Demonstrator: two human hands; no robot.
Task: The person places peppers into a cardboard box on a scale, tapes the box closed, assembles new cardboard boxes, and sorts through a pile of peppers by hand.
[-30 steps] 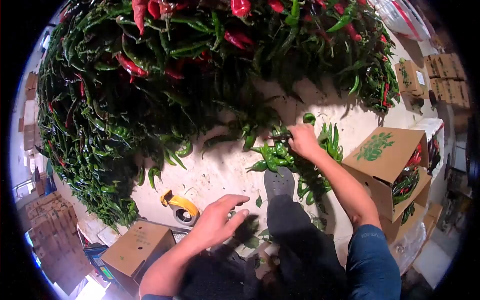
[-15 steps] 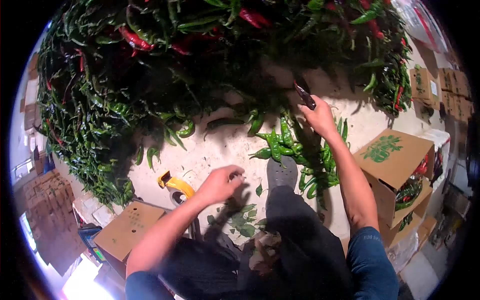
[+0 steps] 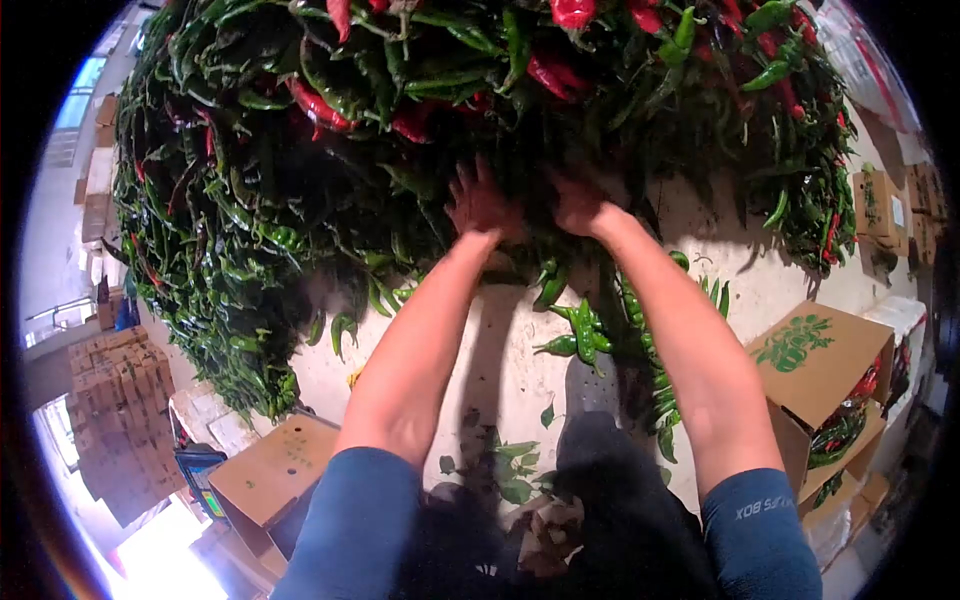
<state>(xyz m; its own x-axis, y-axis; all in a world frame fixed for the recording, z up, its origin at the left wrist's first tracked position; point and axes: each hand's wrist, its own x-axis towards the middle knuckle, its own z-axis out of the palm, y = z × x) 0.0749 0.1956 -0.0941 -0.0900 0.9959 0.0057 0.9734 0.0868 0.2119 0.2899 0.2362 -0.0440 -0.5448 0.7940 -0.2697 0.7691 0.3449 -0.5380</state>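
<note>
A big pile of green and red chili peppers (image 3: 230, 200) rises in front of me. My left hand (image 3: 482, 205) reaches into its shaded lower front, fingers spread, touching the peppers there. Close to its right, my right hand (image 3: 582, 203) is also at the pile's underside; its fingers are blurred and lost in shadow, so what they hold, if anything, is hidden. Below my hands, several loose green peppers (image 3: 580, 332) lie on the pale floor (image 3: 510, 350) around my grey shoe (image 3: 590, 385).
At right stands an open cardboard box (image 3: 815, 360) with bagged peppers in it. Another cardboard box (image 3: 275, 465) is at lower left, beside stacked flat cartons (image 3: 115, 410). Torn leaves (image 3: 515, 470) lie between my feet.
Both hands have moved forward to the pile, the left from above the floor near the yellow tape dispenser. The dark red pepper in my right hand no longer shows. My view has shifted.
</note>
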